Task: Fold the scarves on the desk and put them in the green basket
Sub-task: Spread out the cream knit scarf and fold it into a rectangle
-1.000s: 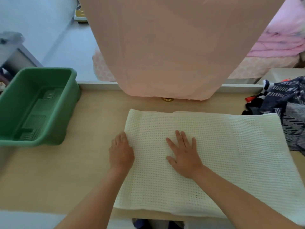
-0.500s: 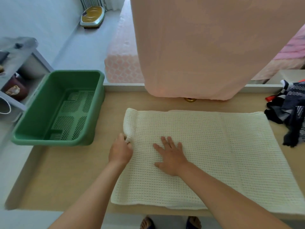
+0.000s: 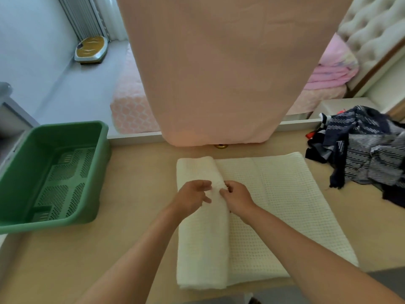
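Observation:
A cream waffle-knit scarf (image 3: 280,207) lies flat on the wooden desk (image 3: 135,189) in front of me. Its left edge is turned over to the right into a long fold (image 3: 201,244). My left hand (image 3: 191,196) and my right hand (image 3: 237,197) meet at the top of that fold, and both pinch the turned-over cloth between fingers and thumb. The green basket (image 3: 65,137) stands at the desk's left end with nothing in it. A heap of dark blue and grey patterned scarves (image 3: 363,145) lies at the right rear of the desk.
A pink cloth panel (image 3: 219,73) hangs over the desk's back edge, above a small brass knob (image 3: 221,146). A bed with pink bedding (image 3: 328,73) lies behind it. A grey shelf unit (image 3: 8,115) stands left of the basket.
My left hand lifted the scarf's left edge and carried it over to the right. My right hand left its flat press on the scarf and took hold of the fold. The view shifted left.

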Demonstrator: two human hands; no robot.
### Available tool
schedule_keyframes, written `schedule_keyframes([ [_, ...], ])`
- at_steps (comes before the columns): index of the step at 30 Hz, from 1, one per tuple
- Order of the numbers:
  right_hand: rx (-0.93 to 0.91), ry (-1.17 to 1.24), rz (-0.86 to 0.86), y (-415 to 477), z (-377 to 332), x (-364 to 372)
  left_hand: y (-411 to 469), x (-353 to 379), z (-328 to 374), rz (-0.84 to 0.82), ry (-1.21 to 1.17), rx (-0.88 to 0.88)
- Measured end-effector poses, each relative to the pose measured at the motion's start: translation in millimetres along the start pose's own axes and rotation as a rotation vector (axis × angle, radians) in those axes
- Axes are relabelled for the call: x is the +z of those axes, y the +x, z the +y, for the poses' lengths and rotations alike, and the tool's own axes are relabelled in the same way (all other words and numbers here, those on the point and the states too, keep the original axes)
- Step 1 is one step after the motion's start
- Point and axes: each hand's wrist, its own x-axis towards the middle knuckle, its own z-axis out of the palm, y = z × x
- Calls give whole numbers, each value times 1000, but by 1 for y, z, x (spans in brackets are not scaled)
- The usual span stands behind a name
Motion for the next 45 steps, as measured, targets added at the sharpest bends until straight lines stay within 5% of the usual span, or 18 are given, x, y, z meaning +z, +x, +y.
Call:
schedule_keyframes([
  [5,-78,-99,236,1,31,-62,17,44,7,235,353,228],
  [8,17,-172,224,4,61,-90,30,75,-5,123,621,276],
  [13,200,-139,-45,3,104,-97,39,115,-39,-119,965,91],
  [15,132,-123,-95,2,109,-91,40,119,-44,-79,972,105],
  [22,-5,-262,163,-9,113,-99,30,124,-44,-58,1012,194],
  [28,-97,-297,-80,-50,137,-75,16,123,-62,-45,1144,183],
  [32,-121,-160,-28,-55,141,-66,1,110,-70,-6,1087,296],
  [37,-171,-785,-1,-68,149,-70,-20,98,-94,-109,1129,258],
  [42,-353,-1031,222,-68,141,-47,-32,95,-97,149,933,259],
  [45,-299,-929,120,-69,132,-30,-34,83,-96,328,783,178],
])
